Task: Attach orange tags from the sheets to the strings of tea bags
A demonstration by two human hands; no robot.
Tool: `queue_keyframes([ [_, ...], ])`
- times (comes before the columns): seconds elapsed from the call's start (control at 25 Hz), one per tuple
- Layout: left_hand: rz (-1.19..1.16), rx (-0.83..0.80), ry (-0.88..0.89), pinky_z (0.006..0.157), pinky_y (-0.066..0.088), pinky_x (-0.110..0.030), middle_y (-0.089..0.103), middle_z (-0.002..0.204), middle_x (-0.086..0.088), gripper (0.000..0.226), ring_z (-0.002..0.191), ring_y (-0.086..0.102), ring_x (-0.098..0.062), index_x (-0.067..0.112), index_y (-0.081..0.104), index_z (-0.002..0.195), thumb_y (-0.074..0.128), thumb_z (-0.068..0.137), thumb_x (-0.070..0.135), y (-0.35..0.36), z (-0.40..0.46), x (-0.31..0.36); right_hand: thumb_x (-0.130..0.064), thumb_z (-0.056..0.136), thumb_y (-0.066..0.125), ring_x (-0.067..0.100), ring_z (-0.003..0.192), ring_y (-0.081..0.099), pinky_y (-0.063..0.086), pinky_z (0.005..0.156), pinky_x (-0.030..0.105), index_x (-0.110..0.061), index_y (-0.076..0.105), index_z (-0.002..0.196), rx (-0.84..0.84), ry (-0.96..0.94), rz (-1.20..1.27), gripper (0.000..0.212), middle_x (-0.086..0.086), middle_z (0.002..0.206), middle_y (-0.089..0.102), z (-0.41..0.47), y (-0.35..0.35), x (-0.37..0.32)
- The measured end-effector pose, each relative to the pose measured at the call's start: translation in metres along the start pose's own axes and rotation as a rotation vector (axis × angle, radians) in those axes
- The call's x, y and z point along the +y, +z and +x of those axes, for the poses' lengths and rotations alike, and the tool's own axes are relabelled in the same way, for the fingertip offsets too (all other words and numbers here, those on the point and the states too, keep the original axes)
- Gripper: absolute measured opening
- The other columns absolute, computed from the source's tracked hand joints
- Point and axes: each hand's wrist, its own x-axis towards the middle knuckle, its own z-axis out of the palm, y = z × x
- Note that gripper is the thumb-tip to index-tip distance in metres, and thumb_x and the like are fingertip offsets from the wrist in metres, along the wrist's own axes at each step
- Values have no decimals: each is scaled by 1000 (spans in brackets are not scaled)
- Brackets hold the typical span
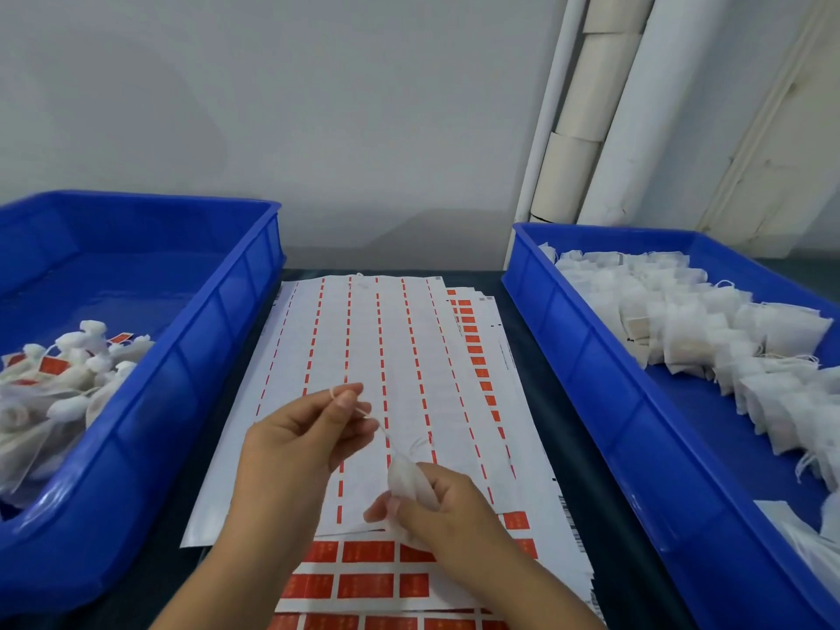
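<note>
My right hand [436, 507] grips a white tea bag [404, 477] above the sheets. Its thin white string [379, 427] runs up and left to my left hand [304, 434], which pinches the string's end between thumb and fingers, with a loop showing above the fingertips. Under both hands lies a stack of tag sheets: the top sheet [363, 356] is mostly white with thin orange strips left between empty columns. Lower sheets with rows of orange tags [363, 584] stick out at the near edge and along the right side.
A blue tray [182, 356] on the left holds tea bags with orange tags attached. A blue tray [568, 338] on the right holds several plain white tea bags. White rolls [591, 106] lean against the wall behind the right tray.
</note>
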Motion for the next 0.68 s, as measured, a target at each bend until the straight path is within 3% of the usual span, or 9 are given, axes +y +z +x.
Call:
queue_keyframes([
  [0.2, -110, 77, -33, 56, 57, -24, 71, 74, -5, 16, 64, 70, -19, 21, 75, 74, 60, 71, 26, -5, 8, -4, -41, 84, 66, 7, 90, 65, 52, 77, 17, -34, 67, 87, -77, 82, -102, 8, -16, 93, 69, -2, -13, 5],
  [0.32, -107, 106, -71, 58, 58, -25, 71, 72, -4, 14, 65, 70, -18, 19, 73, 81, 60, 77, 24, -10, 16, -10, -36, 91, 58, 5, 81, 67, 52, 75, 18, -30, 70, 73, -152, 107, 121, 23, -11, 79, 71, -8, -22, -2],
  [0.44, 134, 140, -114, 68, 58, -35, 71, 67, 2, 10, 68, 70, -19, 20, 71, 81, 62, 79, 24, -15, 15, -24, -33, 87, 61, 12, 87, 61, 51, 84, 26, -24, 73, 73, -108, 47, 503, 21, -4, 79, 69, -9, -28, -6],
  [0.52, 357, 119, -114, 74, 56, -39, 71, 64, 6, 8, 70, 69, -17, 19, 71, 77, 68, 75, 26, -17, 3, -32, -41, 77, 66, 17, 93, 62, 51, 89, 30, -30, 75, 82, 4, 9, 585, 15, -6, 89, 71, -5, -27, -7],
  [0.68, 697, -65, -45, 62, 44, -15, 68, 62, 12, 11, 72, 61, -6, 26, 69, 63, 75, 71, 31, -15, -20, -35, -47, 83, 61, 8, 95, 64, 49, 68, 13, -48, 70, 94, 100, -8, 412, 14, -23, 97, 68, -2, -21, -10],
])
